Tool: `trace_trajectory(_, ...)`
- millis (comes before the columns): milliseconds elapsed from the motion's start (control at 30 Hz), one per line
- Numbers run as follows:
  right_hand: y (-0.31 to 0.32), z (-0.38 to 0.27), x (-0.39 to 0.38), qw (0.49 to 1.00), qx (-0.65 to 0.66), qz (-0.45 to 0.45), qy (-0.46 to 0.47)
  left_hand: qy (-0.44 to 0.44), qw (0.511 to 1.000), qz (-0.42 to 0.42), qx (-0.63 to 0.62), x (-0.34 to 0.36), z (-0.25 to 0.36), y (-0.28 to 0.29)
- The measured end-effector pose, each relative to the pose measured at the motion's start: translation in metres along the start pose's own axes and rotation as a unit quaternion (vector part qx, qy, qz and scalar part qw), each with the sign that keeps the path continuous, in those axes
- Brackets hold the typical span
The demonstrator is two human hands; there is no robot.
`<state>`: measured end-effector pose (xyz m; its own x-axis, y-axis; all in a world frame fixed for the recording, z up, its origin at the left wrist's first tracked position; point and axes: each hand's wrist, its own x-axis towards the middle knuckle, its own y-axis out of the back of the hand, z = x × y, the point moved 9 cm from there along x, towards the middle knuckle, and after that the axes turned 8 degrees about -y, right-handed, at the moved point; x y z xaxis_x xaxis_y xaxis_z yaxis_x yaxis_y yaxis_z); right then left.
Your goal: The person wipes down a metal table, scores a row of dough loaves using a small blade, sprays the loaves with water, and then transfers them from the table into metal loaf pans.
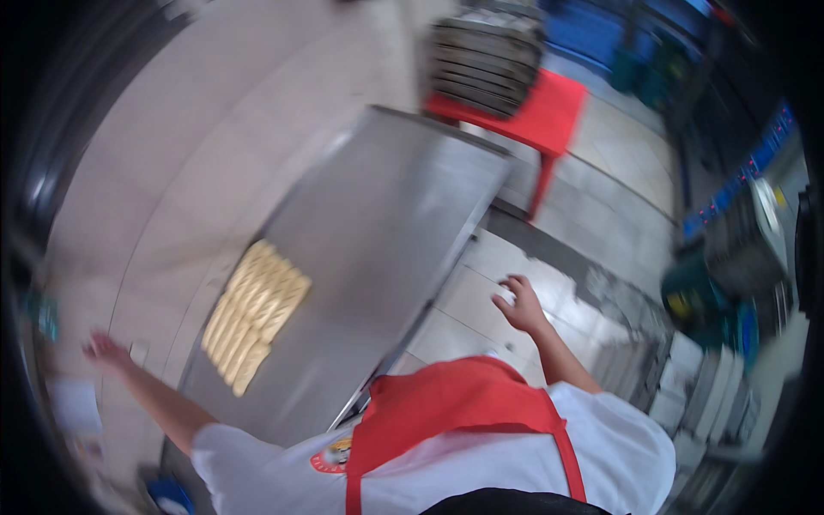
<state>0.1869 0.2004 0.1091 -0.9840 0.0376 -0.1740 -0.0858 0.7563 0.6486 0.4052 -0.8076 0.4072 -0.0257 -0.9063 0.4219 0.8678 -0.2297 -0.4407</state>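
My left hand (107,352) reaches out to the far left, in front of the pale tiled wall, with fingers apart and slightly blurred; it holds nothing. My right hand (518,302) hangs open beside the steel table (395,206), over the tiled floor, fingers loosely bent and empty. On the table's left side lies a tight block of long pale yellow dough pieces (253,318), between my two hands. I wear a red apron over a white top.
Beyond the table, a red plastic stool or small table (562,103) bears a stack of dark trays (481,60). At the right are green containers (691,300), a dark machine with a blue panel (747,163), and stacked pale objects (712,390). A blue object (167,496) sits lower left.
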Motion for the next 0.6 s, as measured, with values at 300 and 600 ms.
trace_trajectory(300,0.22,0.116,0.106,0.982,0.142,0.1,-0.077,0.096,0.942,-0.251,0.201,-0.702,-0.167,-0.25)
trace_trajectory(600,0.413,0.213,0.334,0.985,0.087,0.116,-0.096,0.154,0.715,-0.682,0.004,-1.068,-0.167,-0.61)
